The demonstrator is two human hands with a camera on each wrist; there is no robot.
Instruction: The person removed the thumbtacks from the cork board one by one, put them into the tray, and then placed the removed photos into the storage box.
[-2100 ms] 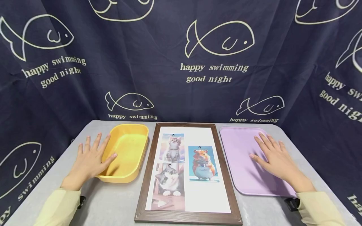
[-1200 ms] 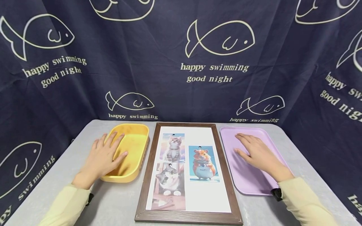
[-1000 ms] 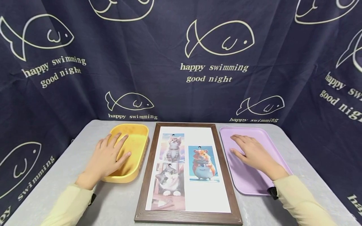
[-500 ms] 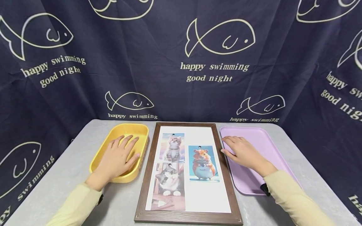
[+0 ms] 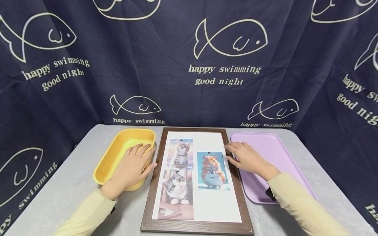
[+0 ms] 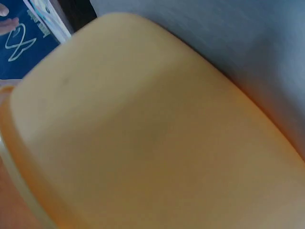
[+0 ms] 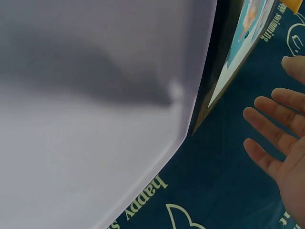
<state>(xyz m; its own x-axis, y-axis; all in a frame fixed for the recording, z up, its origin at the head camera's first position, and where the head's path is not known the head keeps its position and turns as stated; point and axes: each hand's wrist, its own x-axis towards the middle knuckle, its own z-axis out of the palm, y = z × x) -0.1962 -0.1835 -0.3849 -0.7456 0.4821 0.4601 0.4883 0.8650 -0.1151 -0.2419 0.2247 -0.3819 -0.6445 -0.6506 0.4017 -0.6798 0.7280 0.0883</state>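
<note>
My left hand (image 5: 130, 168) hovers with loose, spread fingers over the right side of a yellow plastic tub (image 5: 107, 160), fingertips near the left edge of a brown wooden frame (image 5: 196, 226). My right hand (image 5: 248, 159) is above the left edge of a lilac tray (image 5: 277, 154), fingertips over the frame's right side. Neither hand holds anything; whether the fingers touch the frame cannot be told. On the frame's white board lie a kitten picture (image 5: 180, 159), a grey-and-white cat picture (image 5: 176, 196) and a hamster picture (image 5: 212, 173), each with a small dark dot near its top.
The grey table (image 5: 124, 218) carries the tub, frame and tray side by side. A dark blue curtain (image 5: 171, 91) with fish drawings and lettering stands behind and at both sides. The tub (image 6: 143, 119) fills most of the left wrist view, the tray (image 7: 95, 157) much of the right.
Both hands have moved inward toward the frame: the left rightward across the tub, the right leftward across the tray. The tub, frame, pictures and tray stay in place.
</note>
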